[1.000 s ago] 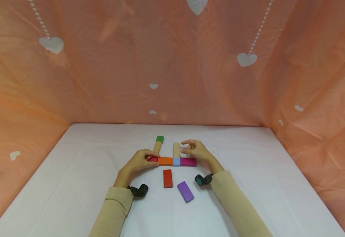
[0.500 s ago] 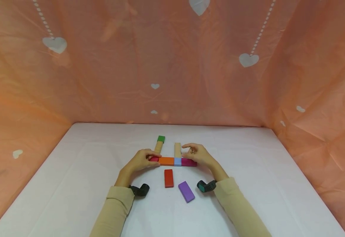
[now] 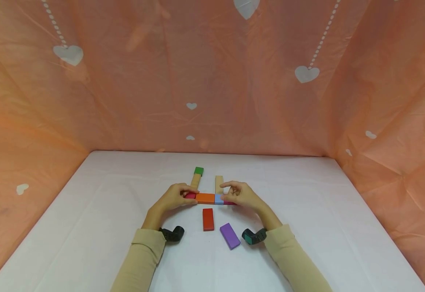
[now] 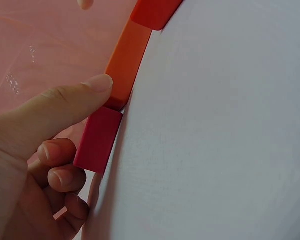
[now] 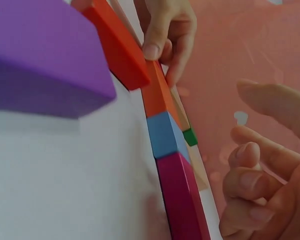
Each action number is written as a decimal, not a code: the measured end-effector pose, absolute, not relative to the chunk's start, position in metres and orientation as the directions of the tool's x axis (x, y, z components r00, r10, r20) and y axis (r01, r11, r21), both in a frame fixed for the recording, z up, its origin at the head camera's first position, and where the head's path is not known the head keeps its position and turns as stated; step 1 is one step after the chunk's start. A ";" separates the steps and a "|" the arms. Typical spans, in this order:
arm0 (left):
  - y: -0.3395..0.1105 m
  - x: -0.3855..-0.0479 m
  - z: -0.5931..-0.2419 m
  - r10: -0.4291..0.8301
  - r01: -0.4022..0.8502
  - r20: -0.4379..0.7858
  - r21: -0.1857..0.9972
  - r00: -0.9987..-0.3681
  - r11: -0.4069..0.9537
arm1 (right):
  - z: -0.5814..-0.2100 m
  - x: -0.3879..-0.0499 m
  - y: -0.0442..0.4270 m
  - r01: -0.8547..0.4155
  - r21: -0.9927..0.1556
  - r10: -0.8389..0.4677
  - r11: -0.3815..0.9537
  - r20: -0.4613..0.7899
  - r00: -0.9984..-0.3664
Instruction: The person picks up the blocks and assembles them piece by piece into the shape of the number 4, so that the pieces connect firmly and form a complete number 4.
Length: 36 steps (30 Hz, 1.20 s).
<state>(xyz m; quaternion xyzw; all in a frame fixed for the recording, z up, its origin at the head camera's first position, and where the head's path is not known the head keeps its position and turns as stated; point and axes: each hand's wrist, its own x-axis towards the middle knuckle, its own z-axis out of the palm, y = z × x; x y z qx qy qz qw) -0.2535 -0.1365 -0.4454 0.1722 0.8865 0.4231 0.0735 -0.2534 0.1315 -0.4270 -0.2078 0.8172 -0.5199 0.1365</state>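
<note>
A row of painted wooden blocks lies on the table: a crimson block (image 4: 99, 140), an orange block (image 3: 205, 198), a light blue block (image 5: 166, 134) and a magenta block (image 5: 182, 200). My left hand (image 3: 174, 196) is at the row's left end, thumb on the near side and index finger on the far side, pinching the orange block's end beside the crimson one. My right hand (image 3: 244, 196) hovers over the magenta block, partly hiding it in the head view. Its fingers are loosely bent, with a gap to the thumb and nothing held.
Behind the row lie two plain wooden blocks, one on the left (image 3: 196, 181) and one on the right (image 3: 218, 183). A green block (image 3: 199, 170) touches the left one's far end. Nearer are a red block (image 3: 208, 219) and a tilted purple block (image 3: 230, 236).
My right hand has shifted left and a little nearer, its fingertips now over the light blue block. The left hand and the blocks look still.
</note>
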 end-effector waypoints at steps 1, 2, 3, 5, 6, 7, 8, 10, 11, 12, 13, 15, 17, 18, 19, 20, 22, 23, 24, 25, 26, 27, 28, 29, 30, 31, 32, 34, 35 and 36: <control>-0.136 -0.254 -0.446 0.369 0.245 0.018 0.776 -0.929 0.581 | -0.427 -0.252 0.131 -0.198 -0.907 -0.491 0.371 -0.010 -0.871; -0.137 -0.253 -0.445 0.369 0.247 0.019 0.775 -0.929 0.581 | -0.427 -0.250 0.130 -0.197 -0.908 -0.499 0.369 -0.015 -0.866; -0.137 -0.253 -0.445 0.369 0.248 0.020 0.775 -0.929 0.581 | -0.427 -0.249 0.129 -0.194 -0.911 -0.507 0.365 -0.020 -0.862; -0.137 -0.253 -0.445 0.370 0.250 0.023 0.776 -0.929 0.579 | -0.425 -0.245 0.128 -0.189 -0.915 -0.519 0.357 -0.026 -0.854; -0.137 -0.253 -0.445 0.371 0.251 0.024 0.777 -0.928 0.578 | -0.425 -0.244 0.128 -0.186 -0.916 -0.524 0.354 -0.029 -0.851; -0.137 -0.253 -0.445 0.372 0.251 0.023 0.777 -0.928 0.578 | -0.425 -0.242 0.127 -0.183 -0.918 -0.528 0.352 -0.033 -0.848; -0.137 -0.253 -0.445 0.371 0.248 0.021 0.777 -0.929 0.579 | -0.424 -0.240 0.127 -0.176 -0.919 -0.529 0.352 -0.040 -0.848; -0.137 -0.254 -0.445 0.370 0.247 0.021 0.778 -0.929 0.577 | -0.424 -0.238 0.127 -0.169 -0.920 -0.532 0.353 -0.048 -0.845; -0.137 -0.254 -0.445 0.370 0.247 0.020 0.778 -0.929 0.578 | -0.424 -0.237 0.127 -0.167 -0.920 -0.534 0.354 -0.052 -0.844; -0.137 -0.254 -0.445 0.370 0.248 0.020 0.777 -0.929 0.579 | -0.424 -0.236 0.127 -0.166 -0.920 -0.536 0.354 -0.054 -0.843; -0.137 -0.254 -0.445 0.370 0.247 0.020 0.777 -0.929 0.579 | -0.425 -0.235 0.127 -0.165 -0.921 -0.538 0.353 -0.055 -0.841; -0.137 -0.255 -0.446 0.369 0.245 0.017 0.776 -0.929 0.581 | -0.425 -0.234 0.127 -0.162 -0.922 -0.543 0.352 -0.060 -0.838; -0.137 -0.255 -0.446 0.369 0.242 0.012 0.775 -0.930 0.584 | -0.425 -0.232 0.127 -0.162 -0.925 -0.551 0.345 -0.060 -0.833; -0.137 -0.255 -0.446 0.368 0.240 0.010 0.775 -0.930 0.584 | -0.425 -0.232 0.127 -0.162 -0.925 -0.554 0.343 -0.060 -0.830; -0.137 -0.255 -0.446 0.368 0.238 0.008 0.776 -0.930 0.584 | -0.426 -0.231 0.127 -0.160 -0.926 -0.557 0.342 -0.062 -0.828; -0.137 -0.255 -0.446 0.369 0.238 0.007 0.775 -0.929 0.585 | -0.426 -0.230 0.128 -0.160 -0.926 -0.559 0.341 -0.063 -0.827; -0.137 -0.255 -0.447 0.367 0.238 0.008 0.776 -0.930 0.584 | -0.426 -0.228 0.128 -0.158 -0.927 -0.563 0.339 -0.066 -0.824; -0.137 -0.255 -0.446 0.366 0.237 0.009 0.777 -0.931 0.584 | -0.427 -0.228 0.128 -0.157 -0.927 -0.564 0.341 -0.068 -0.823; -0.137 -0.255 -0.447 0.365 0.238 0.010 0.777 -0.931 0.583 | -0.427 -0.227 0.128 -0.154 -0.926 -0.564 0.343 -0.072 -0.823; -0.137 -0.255 -0.447 0.364 0.237 0.011 0.776 -0.931 0.584 | -0.427 -0.226 0.128 -0.154 -0.926 -0.564 0.346 -0.074 -0.823; -0.137 -0.255 -0.447 0.362 0.236 0.011 0.776 -0.932 0.584 | -0.428 -0.226 0.128 -0.155 -0.924 -0.563 0.349 -0.075 -0.823; -0.137 -0.255 -0.447 0.359 0.234 0.011 0.776 -0.933 0.585 | -0.428 -0.226 0.127 -0.156 -0.923 -0.563 0.352 -0.076 -0.823; -0.137 -0.255 -0.447 0.360 0.236 0.013 0.777 -0.933 0.584 | -0.428 -0.225 0.127 -0.159 -0.922 -0.564 0.354 -0.076 -0.822; -0.137 -0.256 -0.448 0.360 0.237 0.013 0.776 -0.933 0.585 | -0.429 -0.225 0.127 -0.160 -0.921 -0.565 0.356 -0.076 -0.822; -0.137 -0.256 -0.448 0.360 0.237 0.014 0.775 -0.933 0.585 | -0.429 -0.225 0.127 -0.162 -0.920 -0.568 0.355 -0.074 -0.820; -0.137 -0.256 -0.448 0.360 0.238 0.014 0.775 -0.933 0.586 | -0.429 -0.224 0.126 -0.163 -0.921 -0.570 0.354 -0.075 -0.818; -0.137 -0.256 -0.449 0.360 0.238 0.015 0.775 -0.933 0.586 | -0.430 -0.224 0.126 -0.163 -0.922 -0.574 0.352 -0.075 -0.815; -0.137 -0.257 -0.449 0.360 0.238 0.013 0.772 -0.933 0.589 | -0.430 -0.223 0.126 -0.164 -0.925 -0.585 0.343 -0.074 -0.807; -0.137 -0.257 -0.449 0.358 0.234 0.009 0.772 -0.934 0.591 | -0.430 -0.223 0.126 -0.166 -0.925 -0.591 0.341 -0.073 -0.804; -0.137 -0.256 -0.449 0.358 0.234 0.008 0.772 -0.934 0.592 | -0.430 -0.222 0.126 -0.173 -0.924 -0.596 0.341 -0.070 -0.800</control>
